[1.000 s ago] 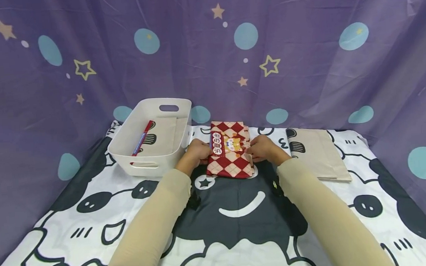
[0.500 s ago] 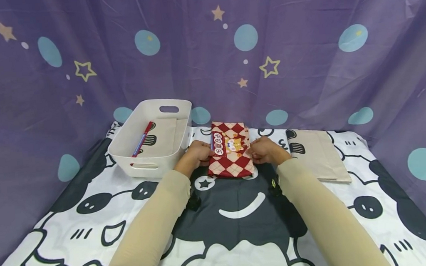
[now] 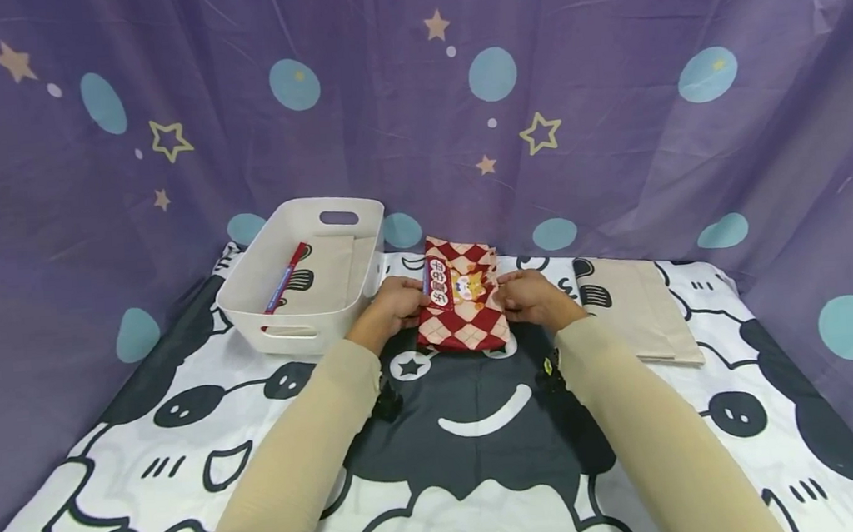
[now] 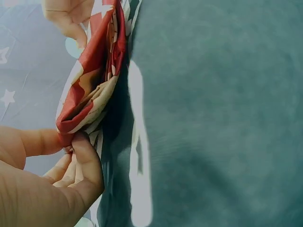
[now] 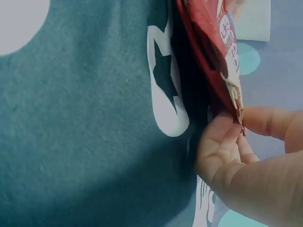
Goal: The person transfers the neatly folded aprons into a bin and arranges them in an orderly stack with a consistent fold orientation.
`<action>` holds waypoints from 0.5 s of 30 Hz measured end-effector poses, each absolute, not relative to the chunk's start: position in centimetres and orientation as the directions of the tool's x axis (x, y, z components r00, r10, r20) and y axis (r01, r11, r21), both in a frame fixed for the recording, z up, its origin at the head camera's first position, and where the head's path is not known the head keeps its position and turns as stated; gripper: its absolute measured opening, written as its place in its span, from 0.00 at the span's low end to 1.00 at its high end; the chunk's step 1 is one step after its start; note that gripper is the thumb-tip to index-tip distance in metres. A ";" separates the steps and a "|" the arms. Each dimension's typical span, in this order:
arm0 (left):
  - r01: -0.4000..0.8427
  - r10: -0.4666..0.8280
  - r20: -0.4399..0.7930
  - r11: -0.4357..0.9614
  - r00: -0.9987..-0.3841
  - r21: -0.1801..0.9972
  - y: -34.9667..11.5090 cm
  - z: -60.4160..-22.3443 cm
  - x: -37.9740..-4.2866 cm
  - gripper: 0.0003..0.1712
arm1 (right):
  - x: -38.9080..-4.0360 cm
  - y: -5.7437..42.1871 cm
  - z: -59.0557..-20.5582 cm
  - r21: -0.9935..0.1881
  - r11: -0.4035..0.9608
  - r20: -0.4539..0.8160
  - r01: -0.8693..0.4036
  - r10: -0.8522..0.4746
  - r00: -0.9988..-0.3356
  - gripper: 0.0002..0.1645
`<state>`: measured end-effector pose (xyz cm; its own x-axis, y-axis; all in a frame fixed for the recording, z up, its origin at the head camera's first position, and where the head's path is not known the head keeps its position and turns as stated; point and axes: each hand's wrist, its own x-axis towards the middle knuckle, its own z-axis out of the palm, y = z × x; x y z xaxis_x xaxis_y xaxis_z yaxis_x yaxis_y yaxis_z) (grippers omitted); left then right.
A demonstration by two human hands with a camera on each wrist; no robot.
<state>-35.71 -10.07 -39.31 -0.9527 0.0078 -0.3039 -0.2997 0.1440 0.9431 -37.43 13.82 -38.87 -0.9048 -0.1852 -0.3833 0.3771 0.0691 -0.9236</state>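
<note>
One purple star-print curtain (image 3: pixel 418 158) behind one black-and-white cartoon-print sheet (image 3: pixel 479 458).
White plastic basket (image 3: pixel 268 257) with cut-out handles stands at left on the sheet; folded beige fabric (image 3: pixel 636 308) with dark print lies at right. Folded red-and-cream diamond-check fabric (image 3: pixel 463 301), bearing a cartoon animal and a lettered red panel, is between these two, near the curtain; whether it touches the sheet, cannot tell. Smaller beige piece (image 3: pixel 329 274), folded, lies inside the basket. Left hand (image 3: pixel 397 302), narrow: thumb and fingers pinch the check fabric's left edge. Right hand (image 3: pixel 534 299), likewise narrow, pinches its right edge. Red-and-blue strip (image 3: pixel 285 279) slants beside the smaller beige piece.
</note>
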 end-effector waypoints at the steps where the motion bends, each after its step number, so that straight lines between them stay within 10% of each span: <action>1: -0.297 0.008 -0.301 0.138 -0.954 0.945 -10.0 -39.2 -35.7 0.25 | -37.4 13.8 -38.8 -0.925 0.064 -0.379 0.374 -0.180 -0.908 0.24; 15: -0.252 0.002 -0.253 0.091 -0.967 0.964 -9.7 -37.3 -35.4 0.25 | -37.1 14.5 -37.1 -0.941 0.007 -0.335 0.337 -0.139 -0.932 0.28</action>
